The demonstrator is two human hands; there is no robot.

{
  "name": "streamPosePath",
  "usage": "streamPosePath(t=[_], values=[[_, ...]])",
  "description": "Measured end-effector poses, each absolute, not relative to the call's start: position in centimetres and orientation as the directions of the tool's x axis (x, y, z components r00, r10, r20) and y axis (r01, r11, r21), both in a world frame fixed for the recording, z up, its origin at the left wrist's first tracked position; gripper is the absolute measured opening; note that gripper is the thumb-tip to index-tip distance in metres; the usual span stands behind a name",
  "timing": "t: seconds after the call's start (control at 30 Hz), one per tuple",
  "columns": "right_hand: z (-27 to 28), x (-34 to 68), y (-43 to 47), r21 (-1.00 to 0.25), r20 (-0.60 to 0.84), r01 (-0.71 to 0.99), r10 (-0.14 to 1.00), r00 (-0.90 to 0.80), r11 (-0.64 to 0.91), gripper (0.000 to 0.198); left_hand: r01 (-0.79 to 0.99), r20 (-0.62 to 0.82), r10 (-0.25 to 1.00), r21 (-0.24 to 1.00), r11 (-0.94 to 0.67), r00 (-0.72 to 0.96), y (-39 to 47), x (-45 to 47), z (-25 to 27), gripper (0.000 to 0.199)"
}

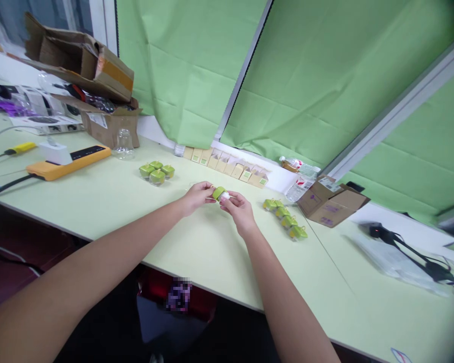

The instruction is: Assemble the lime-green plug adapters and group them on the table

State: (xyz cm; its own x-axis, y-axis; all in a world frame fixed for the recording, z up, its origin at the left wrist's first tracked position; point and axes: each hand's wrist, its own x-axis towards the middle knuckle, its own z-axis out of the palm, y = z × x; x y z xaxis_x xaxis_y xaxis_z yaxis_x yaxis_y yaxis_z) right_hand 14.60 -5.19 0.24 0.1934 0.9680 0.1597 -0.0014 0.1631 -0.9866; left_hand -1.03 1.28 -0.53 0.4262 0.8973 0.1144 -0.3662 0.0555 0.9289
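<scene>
Over the middle of the table, my left hand (197, 197) and my right hand (239, 208) meet at a small green-topped container (219, 192). The fingers of my left hand are closed on its green left side. My right thumb and fingers pinch its other end, where a small white part shows; whether that part is separate I cannot tell. To the left stands a cluster of several similar green-topped containers (157, 176) with clear lower parts. On the right, a slanting row of more such containers (288, 220) has small loops on top.
Small tan boxes (224, 164) line the wall at the back. An orange power strip (83, 158), a clear plastic cup (124, 143) and cardboard boxes (111, 123) occupy the left. To the right are bottles (299, 186), a cardboard box (331, 202) and a black strap-like device (412, 252).
</scene>
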Motion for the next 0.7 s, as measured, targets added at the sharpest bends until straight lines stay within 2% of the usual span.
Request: streamPosePath(t=[0.2,0.43,0.57,0.7], values=[[-0.30,14.29,-4.99,-0.971,0.234,0.001,0.949,0.212,0.239,0.050,-0.459,0.132,0.889,0.883,0.095,0.438,1.23,-0.93,-0.63,0.023],[-0.67,14.21,-4.75,-0.963,0.270,0.068,0.939,0.216,0.261,0.054,-0.442,0.084,0.905,0.889,0.121,0.416,0.97,-0.94,-0.59,0.023],[-0.60,14.09,-4.85,-0.922,0.341,0.269,0.913,0.224,0.279,0.053,-0.438,0.068,0.910,0.889,0.130,0.408,0.96,-0.81,-0.69,0.018],[-0.23,13.52,-5.30,-0.821,0.484,0.461,0.839,0.249,0.337,0.051,-0.476,0.046,0.919,0.865,0.159,0.391,0.97,-0.55,-0.53,0.014]])
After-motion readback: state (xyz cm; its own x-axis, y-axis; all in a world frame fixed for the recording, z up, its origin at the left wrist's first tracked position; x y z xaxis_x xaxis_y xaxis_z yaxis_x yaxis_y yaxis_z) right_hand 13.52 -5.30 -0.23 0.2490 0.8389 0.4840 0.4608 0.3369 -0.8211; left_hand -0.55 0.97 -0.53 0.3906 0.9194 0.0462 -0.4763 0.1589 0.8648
